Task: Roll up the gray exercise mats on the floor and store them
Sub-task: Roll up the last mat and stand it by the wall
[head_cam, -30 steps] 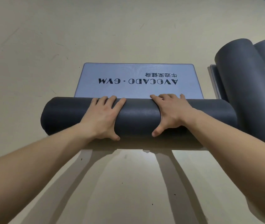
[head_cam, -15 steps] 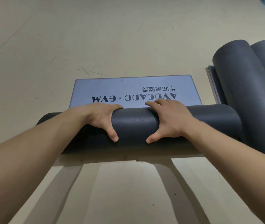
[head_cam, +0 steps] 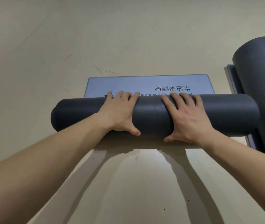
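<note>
Both hands press on the rolled part of the mat. The left hand and right hand lie side by side, fingers straight and slightly apart over its top, thumbs splayed down its near side, clamped on nothing. Just beyond the fingertips, the mat's unrolled end lies flat on the floor, its print partly hidden. Right of the right fingers, a second roll lies just beside the mat's end.

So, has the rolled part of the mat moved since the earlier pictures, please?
Yes. The roll has advanced forward over the flat mat end, ending closer to the Chinese characters.
</note>
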Demonstrator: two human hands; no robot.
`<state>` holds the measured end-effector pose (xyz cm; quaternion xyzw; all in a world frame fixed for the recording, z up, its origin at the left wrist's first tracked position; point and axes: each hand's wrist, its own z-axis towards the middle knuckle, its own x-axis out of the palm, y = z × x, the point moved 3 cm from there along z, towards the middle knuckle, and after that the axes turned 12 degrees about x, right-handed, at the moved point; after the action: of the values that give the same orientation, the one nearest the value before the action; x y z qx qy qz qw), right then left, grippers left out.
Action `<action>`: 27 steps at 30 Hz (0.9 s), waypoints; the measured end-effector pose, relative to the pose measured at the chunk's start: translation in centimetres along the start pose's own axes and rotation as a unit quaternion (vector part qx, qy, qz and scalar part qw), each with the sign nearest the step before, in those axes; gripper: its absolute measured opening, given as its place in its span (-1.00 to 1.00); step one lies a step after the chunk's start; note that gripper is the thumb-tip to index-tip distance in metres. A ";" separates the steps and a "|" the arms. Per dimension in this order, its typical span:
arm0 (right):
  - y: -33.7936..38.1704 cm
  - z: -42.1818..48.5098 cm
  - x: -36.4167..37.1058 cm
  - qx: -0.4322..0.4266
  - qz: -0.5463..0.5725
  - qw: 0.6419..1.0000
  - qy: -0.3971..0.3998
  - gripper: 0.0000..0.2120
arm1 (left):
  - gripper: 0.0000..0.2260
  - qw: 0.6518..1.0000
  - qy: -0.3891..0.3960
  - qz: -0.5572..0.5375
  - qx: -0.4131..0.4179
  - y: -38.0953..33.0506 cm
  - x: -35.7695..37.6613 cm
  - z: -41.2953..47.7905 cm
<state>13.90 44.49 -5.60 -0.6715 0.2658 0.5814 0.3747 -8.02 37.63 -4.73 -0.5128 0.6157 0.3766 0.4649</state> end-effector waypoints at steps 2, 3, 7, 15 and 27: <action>-0.2 1.6 -0.5 -0.020 -0.003 1.000 0.010 0.33 | 0.30 0.999 -0.006 0.038 -0.023 -0.2 0.9 -1.0; -0.2 2.6 -1.0 -0.024 0.000 1.000 0.020 0.31 | 0.30 0.999 -0.001 0.045 -0.029 0.1 0.8 -0.9; -0.2 4.4 -2.6 -0.038 0.019 0.995 0.096 0.27 | 0.10 0.999 0.033 0.010 -0.027 1.0 -1.4 0.3; 1.5 -1.4 -1.0 -0.003 0.022 0.997 0.073 0.42 | 0.06 0.983 0.146 -0.107 -0.012 2.1 -2.4 0.7; 1.7 3.5 -0.4 -0.010 0.039 0.998 0.056 0.39 | 0.31 0.996 0.071 -0.058 0.019 4.7 -2.0 2.0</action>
<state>10.44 46.31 -5.64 -0.6960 0.3069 0.5593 0.3296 -12.18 40.93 -3.44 -0.5636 0.6236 0.3001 0.4510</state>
